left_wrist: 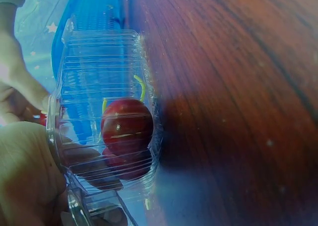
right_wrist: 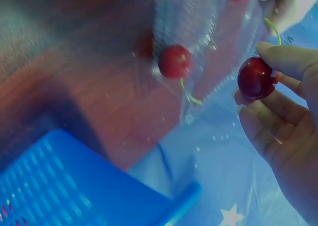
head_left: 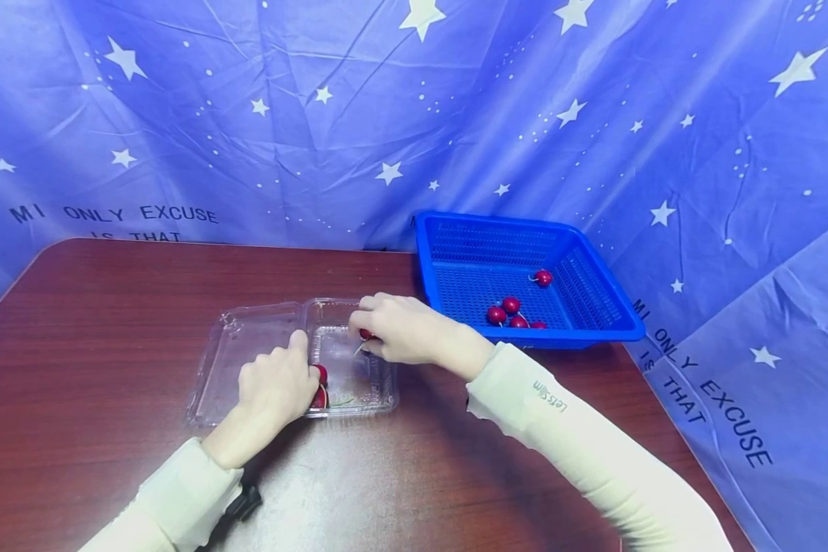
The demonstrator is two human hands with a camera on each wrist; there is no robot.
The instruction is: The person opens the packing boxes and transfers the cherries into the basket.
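A clear plastic clamshell box [head_left: 376, 399] lies unfolded on the table, its lid [head_left: 231, 368] to the left. My left hand [head_left: 276, 383] grips the box along its hinge edge, thumb inside beside two red cherries [left_wrist: 126, 126]. Through the ribbed wall in the left wrist view, those cherries sit one against the other, with green stems. Over the box's right half, my right hand [head_left: 407, 330] pinches another cherry [right_wrist: 257, 78] between thumb and fingers, its stem pointing up past the thumb in the right wrist view. There, one cherry [right_wrist: 175, 62] shows in a box corner.
A blue plastic basket [head_left: 614, 303] with several cherries [head_left: 511, 306] in it stands at the back right, just beyond my right forearm. Star-printed blue cloth [head_left: 317, 138] hangs behind and to the right of the brown wooden table [head_left: 110, 322].
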